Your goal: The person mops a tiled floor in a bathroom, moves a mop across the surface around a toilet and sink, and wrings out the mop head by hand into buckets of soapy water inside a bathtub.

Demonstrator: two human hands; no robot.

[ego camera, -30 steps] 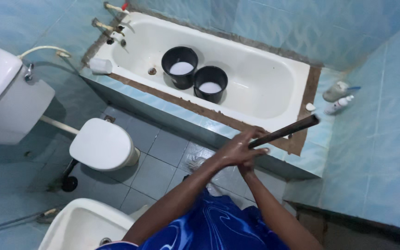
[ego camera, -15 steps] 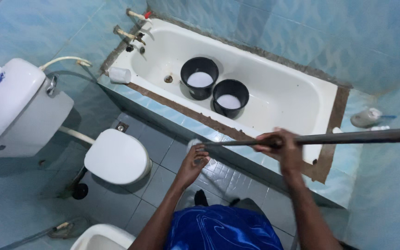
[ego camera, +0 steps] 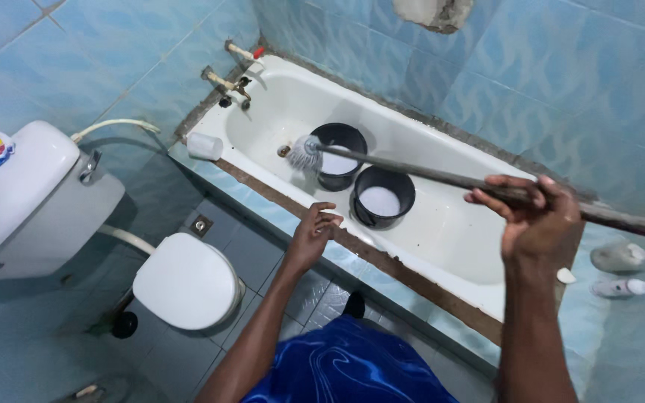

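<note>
My right hand (ego camera: 535,216) grips a long dark pole (ego camera: 427,175) that ends in a grey bristle brush head (ego camera: 305,153). The brush head hangs over the left end of the white bathtub (ego camera: 442,224), beside the drain and just left of a black bucket (ego camera: 339,155) holding white liquid. A second black bucket (ego camera: 382,195) with white liquid stands next to it in the tub. My left hand (ego camera: 313,235) is off the pole, fingers loosely curled, above the tiled tub edge and holding nothing.
A white toilet with its lid down (ego camera: 184,280) and cistern (ego camera: 24,201) stand at the left. Taps (ego camera: 225,80) and a white cup (ego camera: 204,145) sit at the tub's left end. Bottles (ego camera: 625,286) lie on the right ledge. Blue tiled walls enclose the room.
The pole has swung up and over the tub, carrying the brush head from the tub edge to above the drain. My left hand let go of the brush end; my right hand rose.
</note>
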